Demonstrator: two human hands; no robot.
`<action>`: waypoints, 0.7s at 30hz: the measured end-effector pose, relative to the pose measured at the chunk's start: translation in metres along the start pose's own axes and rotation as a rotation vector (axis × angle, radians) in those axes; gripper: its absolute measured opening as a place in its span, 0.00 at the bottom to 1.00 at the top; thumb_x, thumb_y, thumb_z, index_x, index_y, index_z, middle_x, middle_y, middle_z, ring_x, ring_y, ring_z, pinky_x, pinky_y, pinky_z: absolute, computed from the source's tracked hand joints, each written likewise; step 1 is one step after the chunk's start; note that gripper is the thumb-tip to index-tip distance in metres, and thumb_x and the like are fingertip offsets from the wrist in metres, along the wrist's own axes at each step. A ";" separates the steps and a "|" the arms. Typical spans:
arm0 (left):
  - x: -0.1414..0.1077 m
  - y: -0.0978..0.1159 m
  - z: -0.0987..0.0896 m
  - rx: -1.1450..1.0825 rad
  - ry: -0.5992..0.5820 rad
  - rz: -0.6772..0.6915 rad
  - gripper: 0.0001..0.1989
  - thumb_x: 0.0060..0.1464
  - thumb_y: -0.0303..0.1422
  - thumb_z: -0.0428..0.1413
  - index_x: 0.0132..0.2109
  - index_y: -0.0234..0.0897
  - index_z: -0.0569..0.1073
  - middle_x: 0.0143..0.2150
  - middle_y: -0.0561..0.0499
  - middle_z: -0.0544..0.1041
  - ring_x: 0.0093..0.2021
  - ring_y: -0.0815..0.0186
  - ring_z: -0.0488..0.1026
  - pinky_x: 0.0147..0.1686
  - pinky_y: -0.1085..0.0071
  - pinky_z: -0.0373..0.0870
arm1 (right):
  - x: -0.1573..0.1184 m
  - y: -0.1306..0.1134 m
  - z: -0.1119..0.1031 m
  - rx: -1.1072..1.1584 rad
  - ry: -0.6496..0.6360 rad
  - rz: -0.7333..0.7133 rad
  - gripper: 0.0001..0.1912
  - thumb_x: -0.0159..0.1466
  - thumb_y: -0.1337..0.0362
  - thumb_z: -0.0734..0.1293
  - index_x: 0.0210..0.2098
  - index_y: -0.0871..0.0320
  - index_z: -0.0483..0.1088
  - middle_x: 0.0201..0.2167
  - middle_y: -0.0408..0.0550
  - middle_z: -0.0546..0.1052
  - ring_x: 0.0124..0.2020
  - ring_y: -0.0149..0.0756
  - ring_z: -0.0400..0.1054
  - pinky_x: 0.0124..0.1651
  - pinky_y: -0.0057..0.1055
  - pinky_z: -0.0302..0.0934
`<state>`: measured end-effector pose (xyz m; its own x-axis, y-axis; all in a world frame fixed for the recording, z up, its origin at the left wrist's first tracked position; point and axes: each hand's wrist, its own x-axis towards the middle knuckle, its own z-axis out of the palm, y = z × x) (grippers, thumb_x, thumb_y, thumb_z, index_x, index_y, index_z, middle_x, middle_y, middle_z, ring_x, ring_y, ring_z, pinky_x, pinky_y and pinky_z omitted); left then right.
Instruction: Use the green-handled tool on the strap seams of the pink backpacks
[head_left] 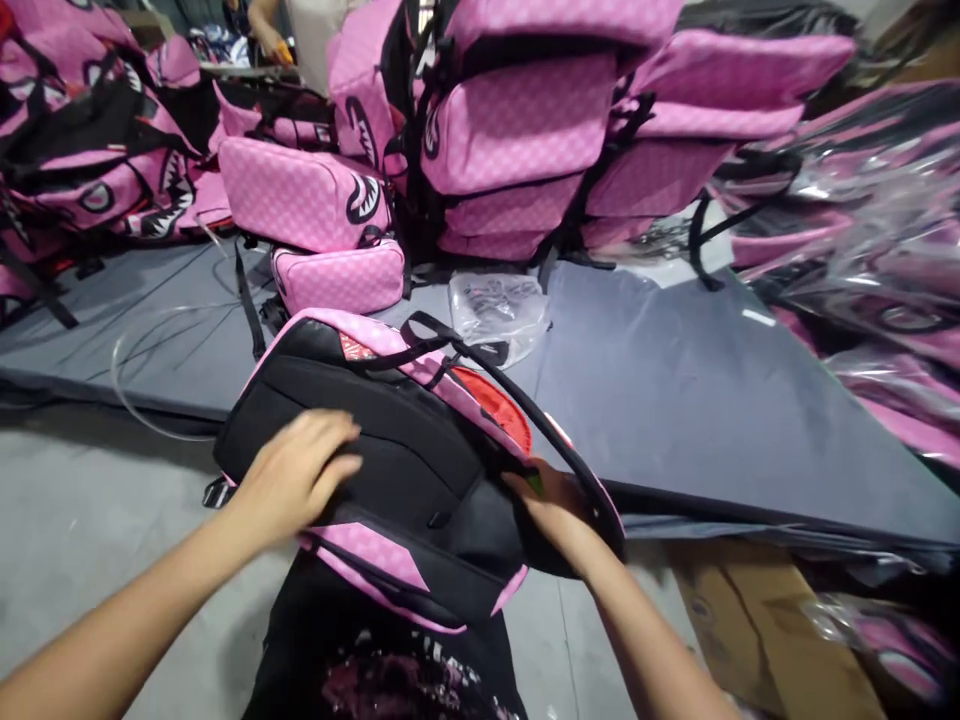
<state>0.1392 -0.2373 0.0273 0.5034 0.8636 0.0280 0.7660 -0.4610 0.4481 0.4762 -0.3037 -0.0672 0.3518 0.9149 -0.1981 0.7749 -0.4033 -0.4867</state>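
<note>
Head view: bag (409, 455) unwrapped, left hand (296, 475) over it, fingers loose, right hand (559, 505) gripping its edge, wrapped bags (885, 235) rightward.

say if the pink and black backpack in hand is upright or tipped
Tipped: the backpack lies slanted, its black back panel facing up toward the camera.

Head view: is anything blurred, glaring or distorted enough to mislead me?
Head view: left hand softened by motion blur; white glare streaks the plastic wrap at right, obscuring detail; things towards that edge look stretched and smeared; right hand partly lost in shadow against the black of the bag.
</note>
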 end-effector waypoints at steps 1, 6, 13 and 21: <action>0.029 0.004 0.005 0.137 0.086 0.079 0.16 0.64 0.42 0.49 0.49 0.39 0.75 0.45 0.42 0.78 0.47 0.55 0.72 0.46 0.61 0.66 | -0.011 0.010 0.004 -0.002 -0.011 0.035 0.16 0.64 0.57 0.65 0.47 0.59 0.73 0.36 0.52 0.80 0.40 0.44 0.75 0.41 0.33 0.65; 0.120 0.023 0.051 0.456 -0.005 0.436 0.19 0.57 0.46 0.58 0.43 0.33 0.76 0.44 0.40 0.77 0.47 0.52 0.70 0.42 0.59 0.62 | -0.052 0.055 0.020 -0.016 -0.039 0.309 0.19 0.65 0.56 0.63 0.49 0.61 0.72 0.40 0.54 0.79 0.44 0.47 0.75 0.41 0.34 0.65; 0.137 0.069 0.096 0.391 -0.103 0.560 0.22 0.53 0.48 0.62 0.46 0.36 0.76 0.42 0.45 0.79 0.46 0.56 0.71 0.43 0.61 0.59 | -0.066 0.085 0.026 -0.059 -0.043 0.435 0.24 0.67 0.52 0.62 0.56 0.61 0.68 0.42 0.56 0.80 0.43 0.49 0.76 0.38 0.35 0.63; 0.131 0.018 0.032 0.657 0.013 0.606 0.26 0.60 0.55 0.50 0.36 0.35 0.77 0.32 0.46 0.77 0.42 0.56 0.69 0.58 0.47 0.56 | -0.067 0.091 0.029 -0.026 -0.050 0.428 0.22 0.66 0.50 0.61 0.51 0.59 0.71 0.36 0.54 0.80 0.40 0.48 0.76 0.39 0.37 0.66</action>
<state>0.2317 -0.1386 0.0101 0.8949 0.4337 0.1053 0.4460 -0.8596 -0.2494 0.5082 -0.4013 -0.1233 0.6189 0.6644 -0.4190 0.5775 -0.7465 -0.3305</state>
